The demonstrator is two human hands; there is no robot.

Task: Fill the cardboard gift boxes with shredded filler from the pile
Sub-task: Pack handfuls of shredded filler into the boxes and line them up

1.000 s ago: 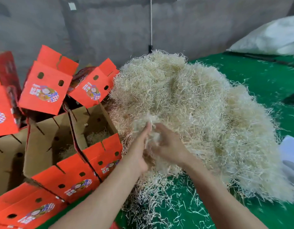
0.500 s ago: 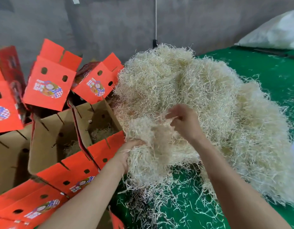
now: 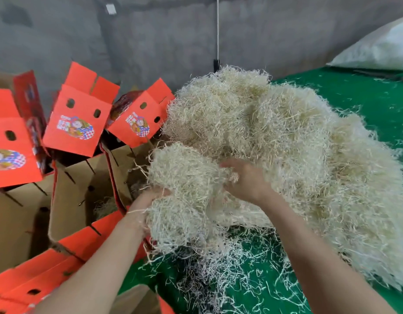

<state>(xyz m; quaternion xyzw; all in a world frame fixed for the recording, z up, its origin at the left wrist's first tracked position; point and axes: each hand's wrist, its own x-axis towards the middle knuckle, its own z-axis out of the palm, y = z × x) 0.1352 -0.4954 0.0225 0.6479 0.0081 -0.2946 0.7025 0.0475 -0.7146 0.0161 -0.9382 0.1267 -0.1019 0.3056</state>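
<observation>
At the near edge of a green-covered surface (image 3: 354,94), holding a clump of shredded filler (image 3: 184,175) in both bare hands, right against the front of the big pale pile (image 3: 286,137). Cupping the clump's lower left side with the left hand (image 3: 146,202), curling the fingers up into the strands and so burying the fingertips. Closing the right hand (image 3: 248,182) on the clump's right side, bending thumb and fingers round a tuft of strands. Holding the clump raised, touching the pile behind it and trailing ragged strands downward, just to the right of the cardboard gift boxes (image 3: 82,200). Showing those boxes crowded together along the left, red outside and brown inside, standing open with flaps (image 3: 75,125) raised, displaying oval holes and a printed cartoon figure. Showing a little filler at the bottom of the two nearest boxes; not allowing a judgement on the others, hidden behind flaps. Showing loose strands (image 3: 230,279) scattered across the green cover below the clump. Backing onto a grey wall (image 3: 150,41), with a thin cord (image 3: 217,30) hanging down it behind the pile, and taking in a white sack (image 3: 382,48) lying at the far right.
</observation>
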